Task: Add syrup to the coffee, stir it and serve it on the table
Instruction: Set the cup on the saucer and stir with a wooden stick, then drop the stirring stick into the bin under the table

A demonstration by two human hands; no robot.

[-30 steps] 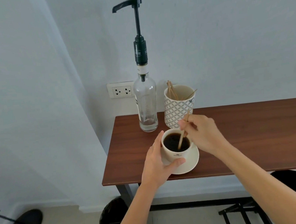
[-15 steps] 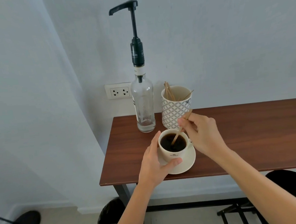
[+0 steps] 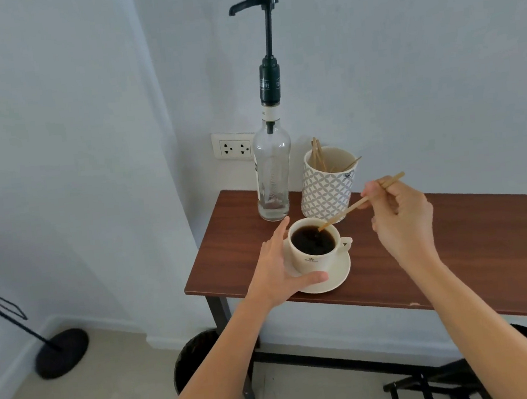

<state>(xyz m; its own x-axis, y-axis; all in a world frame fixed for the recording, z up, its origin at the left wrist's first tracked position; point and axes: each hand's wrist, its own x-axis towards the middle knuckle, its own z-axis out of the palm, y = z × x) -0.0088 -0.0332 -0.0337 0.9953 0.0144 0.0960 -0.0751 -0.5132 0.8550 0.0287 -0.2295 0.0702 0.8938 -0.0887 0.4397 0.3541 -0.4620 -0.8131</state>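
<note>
A white cup of black coffee (image 3: 313,245) stands on a white saucer (image 3: 338,277) near the left front corner of the brown table (image 3: 455,237). My left hand (image 3: 279,267) cups the left side of the cup and saucer, thumb on the saucer's front rim. My right hand (image 3: 399,220) is raised to the right of the cup and pinches a wooden stir stick (image 3: 347,209), which slants down with its tip at the coffee's far edge. The glass syrup bottle (image 3: 272,172) with a tall black pump stands behind the cup.
A patterned holder (image 3: 327,186) with several wooden sticks stands right of the bottle, close behind the cup. A wall socket (image 3: 234,146) sits behind the bottle. Under the table are a black bin (image 3: 194,359) and a dark stool (image 3: 438,385). A black stand base (image 3: 60,352) rests on the floor at left.
My right hand has drawn back to the right and risen, tilting the stick lower and bringing its tip to the coffee's far edge. The left hand stays on the cup.
</note>
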